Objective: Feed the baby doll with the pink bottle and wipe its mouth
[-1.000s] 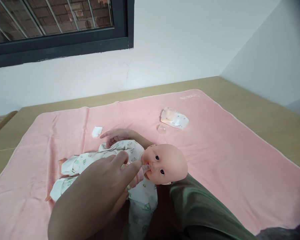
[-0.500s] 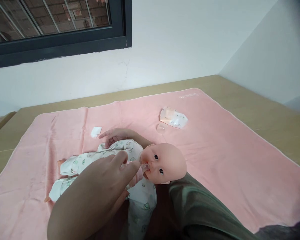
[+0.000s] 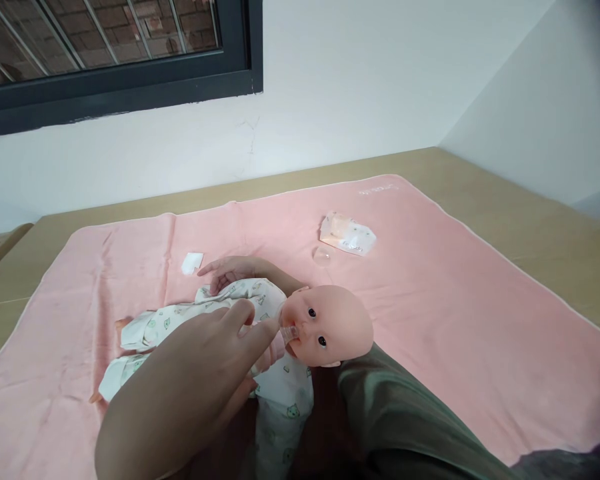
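Observation:
A bald baby doll (image 3: 340, 323) in a white patterned outfit lies face up, its head to the right and its legs to the left. My left hand (image 3: 225, 353) is closed around a pink baby bottle (image 3: 270, 353). The bottle's clear teat (image 3: 289, 334) touches the doll's mouth; much of the bottle is hidden by my fingers. My right arm passes behind and under the doll's head. Beyond the doll's body, my right hand (image 3: 230, 270) shows with fingers apart, holding nothing, close against the outfit.
A pink blanket (image 3: 460, 320) covers much of the wooden surface (image 3: 545, 240). On it lie a small white square (image 3: 193, 263), a clear dome-shaped cap (image 3: 323, 255) and a printed white packet (image 3: 347, 235). A wall and a dark-framed window (image 3: 180, 83) stand behind.
Almost nothing differs. My left hand and the bottle have shifted very slightly, with the teat still at the doll's mouth; my right hand stays where it was.

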Tool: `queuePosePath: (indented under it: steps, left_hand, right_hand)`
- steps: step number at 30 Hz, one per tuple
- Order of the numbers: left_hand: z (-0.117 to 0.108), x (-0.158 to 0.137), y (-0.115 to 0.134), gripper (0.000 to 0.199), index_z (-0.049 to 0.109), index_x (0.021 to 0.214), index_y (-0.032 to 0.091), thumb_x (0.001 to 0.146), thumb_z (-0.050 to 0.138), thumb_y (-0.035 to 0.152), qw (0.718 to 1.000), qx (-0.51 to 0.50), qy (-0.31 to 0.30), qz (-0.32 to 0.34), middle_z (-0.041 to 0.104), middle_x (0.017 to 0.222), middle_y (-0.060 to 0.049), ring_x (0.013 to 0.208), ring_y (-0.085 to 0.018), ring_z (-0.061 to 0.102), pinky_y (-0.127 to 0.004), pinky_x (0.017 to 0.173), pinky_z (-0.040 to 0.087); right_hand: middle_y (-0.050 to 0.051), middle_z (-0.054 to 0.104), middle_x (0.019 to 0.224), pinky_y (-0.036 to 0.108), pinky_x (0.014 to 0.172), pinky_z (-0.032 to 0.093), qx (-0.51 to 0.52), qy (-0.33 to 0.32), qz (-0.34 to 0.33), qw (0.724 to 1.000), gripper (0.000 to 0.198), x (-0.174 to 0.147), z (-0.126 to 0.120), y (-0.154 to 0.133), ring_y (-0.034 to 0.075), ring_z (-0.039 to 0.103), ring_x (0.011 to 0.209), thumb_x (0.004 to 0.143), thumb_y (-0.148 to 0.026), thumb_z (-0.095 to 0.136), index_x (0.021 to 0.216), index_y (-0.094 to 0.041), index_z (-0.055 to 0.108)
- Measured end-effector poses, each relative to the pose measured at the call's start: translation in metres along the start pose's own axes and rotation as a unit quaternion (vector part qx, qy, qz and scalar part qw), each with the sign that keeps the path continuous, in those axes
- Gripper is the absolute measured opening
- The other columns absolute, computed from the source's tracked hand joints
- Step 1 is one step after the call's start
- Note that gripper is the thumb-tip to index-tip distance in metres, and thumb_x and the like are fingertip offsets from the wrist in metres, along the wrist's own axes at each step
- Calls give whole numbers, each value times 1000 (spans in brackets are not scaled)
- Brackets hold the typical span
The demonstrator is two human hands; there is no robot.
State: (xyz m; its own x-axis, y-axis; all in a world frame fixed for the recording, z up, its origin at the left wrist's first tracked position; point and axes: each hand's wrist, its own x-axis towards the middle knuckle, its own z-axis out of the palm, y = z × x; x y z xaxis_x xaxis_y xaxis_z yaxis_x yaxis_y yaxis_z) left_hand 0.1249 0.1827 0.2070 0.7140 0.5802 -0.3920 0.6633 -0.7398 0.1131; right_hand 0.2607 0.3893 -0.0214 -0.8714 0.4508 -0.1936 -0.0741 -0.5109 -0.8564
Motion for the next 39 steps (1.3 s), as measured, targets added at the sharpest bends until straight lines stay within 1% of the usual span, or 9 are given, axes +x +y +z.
queuePosePath:
  steps: [4, 8, 10, 14, 17, 21, 26, 30, 39]
  left_hand:
    - [-1, 0, -2, 48, 71, 139, 25, 103, 48, 5, 1000, 1, -6, -3, 69, 139, -14, 119, -38, 71, -60, 96, 63]
    - [6, -2, -4, 36, 71, 129, 24, 108, 47, 10, 998, -10, 62, 18, 70, 128, -12, 108, -31, 71, -52, 96, 62]
    - [9, -2, -6, 33, 70, 130, 25, 111, 46, 14, 996, -10, 84, 28, 70, 124, -11, 104, -29, 69, -48, 94, 62]
    - [9, -1, -6, 40, 69, 139, 27, 114, 41, 15, 998, 17, 61, 31, 69, 124, -10, 103, -31, 69, -51, 88, 61]
    - [8, -1, -5, 41, 69, 140, 28, 113, 41, 13, 998, 27, 49, 36, 69, 126, -10, 106, -32, 69, -53, 89, 61]
    - [9, -2, -5, 43, 68, 140, 29, 110, 44, 9, 997, 22, 64, 36, 70, 126, -9, 107, -32, 70, -54, 93, 62]
    - [6, 0, -1, 53, 69, 139, 28, 104, 40, 2, 999, 19, 39, 28, 71, 129, -11, 108, -35, 71, -58, 90, 63]
    - [3, 1, -1, 52, 69, 135, 27, 102, 41, -1, 998, 13, 45, 28, 72, 127, -11, 107, -34, 71, -54, 88, 62]
    - [7, 0, -2, 53, 68, 140, 28, 103, 42, 0, 996, 26, 80, 44, 70, 123, -8, 102, -31, 71, -49, 85, 61]
  right_hand:
    - [13, 83, 112, 29, 93, 67, 27, 1, -6, 1000, 63, -2, 1, 2, 21, 82, 105, 102, -25, 78, 162, -16, 59]
    - [13, 82, 113, 30, 93, 66, 36, 3, -7, 999, 61, -3, 1, 3, 21, 82, 105, 105, -22, 74, 164, -15, 58]
    - [13, 82, 112, 30, 93, 65, 31, 4, -8, 999, 59, -4, 2, 2, 21, 82, 105, 108, -20, 71, 165, -14, 57]
    - [13, 82, 112, 31, 93, 65, 18, 4, -8, 1000, 60, -6, 5, 0, 21, 82, 107, 107, -21, 71, 165, -15, 56]
    - [12, 81, 114, 30, 92, 66, 17, -3, -18, 1000, 60, -7, 4, 2, 22, 82, 107, 104, -29, 77, 161, -20, 61]
    - [12, 79, 116, 32, 94, 66, -31, -8, -72, 997, 64, -8, 2, 7, 24, 79, 112, 98, -46, 85, 154, -21, 68]
    - [13, 76, 114, 36, 94, 64, -103, 13, -130, 986, 63, -11, 7, 8, 27, 75, 117, 97, -55, 85, 149, -22, 71]
    - [13, 73, 114, 40, 95, 63, -129, 43, -147, 980, 60, -16, 16, 6, 28, 75, 117, 99, -54, 83, 149, -23, 72]
    - [11, 76, 114, 38, 93, 64, -118, 63, -194, 972, 56, -17, 19, 20, 25, 74, 112, 99, -53, 83, 145, -23, 72]
